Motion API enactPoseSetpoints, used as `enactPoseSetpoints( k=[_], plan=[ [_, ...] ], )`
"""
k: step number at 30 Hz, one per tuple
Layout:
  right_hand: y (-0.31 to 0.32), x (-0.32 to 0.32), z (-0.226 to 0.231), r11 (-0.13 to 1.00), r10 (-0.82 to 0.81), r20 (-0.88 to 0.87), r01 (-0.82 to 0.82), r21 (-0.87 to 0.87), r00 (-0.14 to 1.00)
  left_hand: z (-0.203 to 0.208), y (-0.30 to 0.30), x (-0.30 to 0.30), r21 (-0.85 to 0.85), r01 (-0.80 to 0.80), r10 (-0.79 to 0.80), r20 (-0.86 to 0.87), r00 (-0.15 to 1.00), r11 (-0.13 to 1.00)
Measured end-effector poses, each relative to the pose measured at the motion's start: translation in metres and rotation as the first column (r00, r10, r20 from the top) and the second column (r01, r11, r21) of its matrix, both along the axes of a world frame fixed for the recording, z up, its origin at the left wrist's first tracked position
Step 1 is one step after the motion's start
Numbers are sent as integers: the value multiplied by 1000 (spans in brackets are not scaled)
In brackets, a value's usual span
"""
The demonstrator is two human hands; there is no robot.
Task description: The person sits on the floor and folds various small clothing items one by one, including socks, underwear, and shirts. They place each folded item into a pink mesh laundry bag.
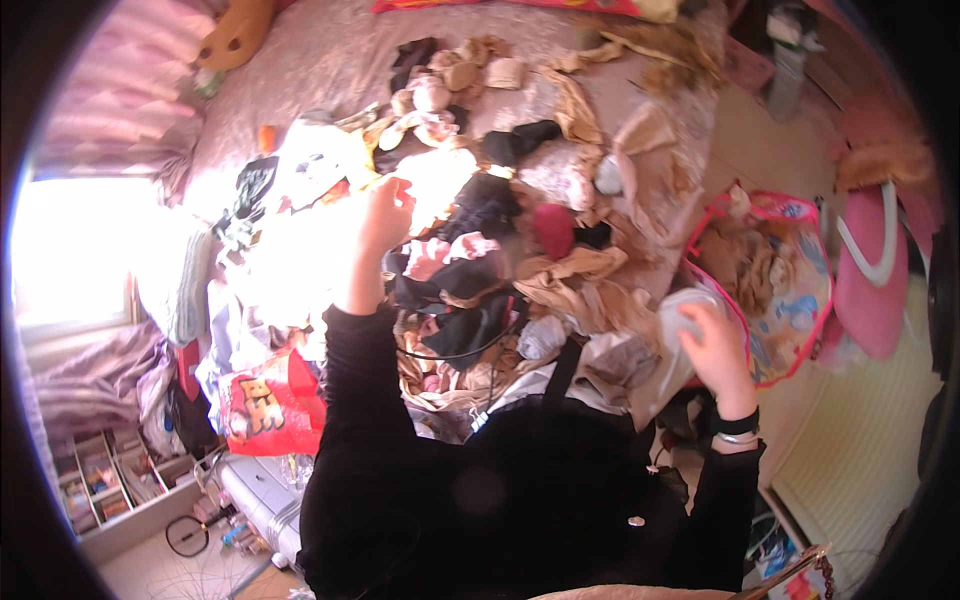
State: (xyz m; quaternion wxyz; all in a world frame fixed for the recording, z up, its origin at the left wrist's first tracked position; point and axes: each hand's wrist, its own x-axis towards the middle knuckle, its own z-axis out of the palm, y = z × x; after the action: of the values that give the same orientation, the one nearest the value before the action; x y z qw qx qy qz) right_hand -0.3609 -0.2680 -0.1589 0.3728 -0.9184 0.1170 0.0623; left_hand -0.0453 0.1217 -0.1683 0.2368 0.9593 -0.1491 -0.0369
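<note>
A large heap of mixed clothes covers the bed, with tan stockings (pixel 585 285), black garments (pixel 465 285) and a dark pink rolled piece (pixel 553 230). My left hand (pixel 385 212) is over the left part of the heap, beside a sunlit white garment (pixel 440 185). Its fingers are curled, and glare hides whatever may be between them. At the bed's right edge my right hand (pixel 718 350) has its fingers apart, close to a whitish cloth (pixel 675 325). Whether the fingertips touch that cloth I cannot tell.
A pink-rimmed fabric basket (pixel 832 290) holding tan stockings stands right of the bed. A red bag (pixel 280 405) and a silver suitcase (pixel 250 500) are at the lower left, near a divided drawer (pixel 120 480). A pink chair (pixel 870 290) is at the far right.
</note>
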Motion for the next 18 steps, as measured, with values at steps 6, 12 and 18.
enactPoseSetpoints(
  k=[6,12,18],
  plan=[
    [40,28,-6,992,128,-106,-128,6,986,-87,31,64,20,-89,87,102,991,996],
    [41,23,7,995,94,-50,-92,35,994,-104,-50,112,352,99,-76,-78,994,931],
    [48,38,48,654,-86,-109,139,744,990,13,-98,42,-822,-98,-332,-332,883,561]
  ],
)
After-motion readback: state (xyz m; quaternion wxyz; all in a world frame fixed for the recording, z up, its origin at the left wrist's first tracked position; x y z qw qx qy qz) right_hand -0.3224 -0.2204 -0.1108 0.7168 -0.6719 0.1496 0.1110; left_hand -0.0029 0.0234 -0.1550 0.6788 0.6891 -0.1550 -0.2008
